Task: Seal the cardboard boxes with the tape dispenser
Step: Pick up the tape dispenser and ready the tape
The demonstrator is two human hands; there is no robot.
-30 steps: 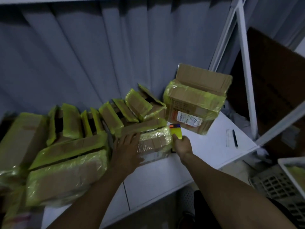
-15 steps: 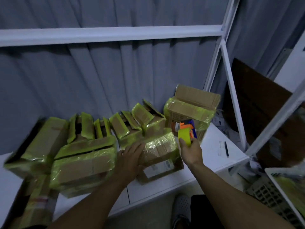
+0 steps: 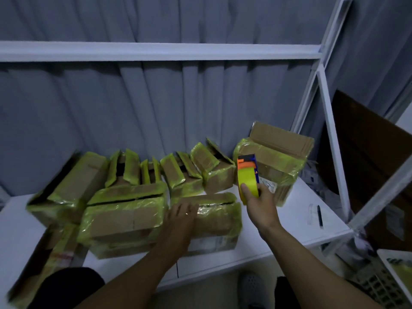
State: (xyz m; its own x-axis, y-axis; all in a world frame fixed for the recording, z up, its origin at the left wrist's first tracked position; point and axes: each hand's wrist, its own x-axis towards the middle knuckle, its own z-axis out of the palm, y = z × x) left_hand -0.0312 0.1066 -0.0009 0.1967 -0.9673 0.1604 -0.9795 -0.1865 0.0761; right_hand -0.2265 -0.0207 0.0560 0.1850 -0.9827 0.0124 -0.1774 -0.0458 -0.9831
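Observation:
Several cardboard boxes wrapped in yellow-green tape crowd a white shelf (image 3: 296, 219). My left hand (image 3: 181, 216) rests with spread fingers on the left end of the front middle box (image 3: 217, 216), whose top flaps lie nearly closed. My right hand (image 3: 259, 202) grips the tape dispenser (image 3: 247, 175), a blue and orange frame with a yellow-green roll, raised upright above that box's right end. A larger taped box (image 3: 124, 219) lies just to the left, against my left hand.
A tall box with an open flap (image 3: 276, 152) stands at the back right. Several smaller open-flapped boxes (image 3: 185, 172) line the grey curtain. A white frame post (image 3: 332, 139) rises on the right. A pen on a paper slip (image 3: 319, 216) lies near the shelf's right edge.
My right hand has lifted the tape dispenser up and away from the front box's right end. My left hand stays on the box. The camera has tilted upward.

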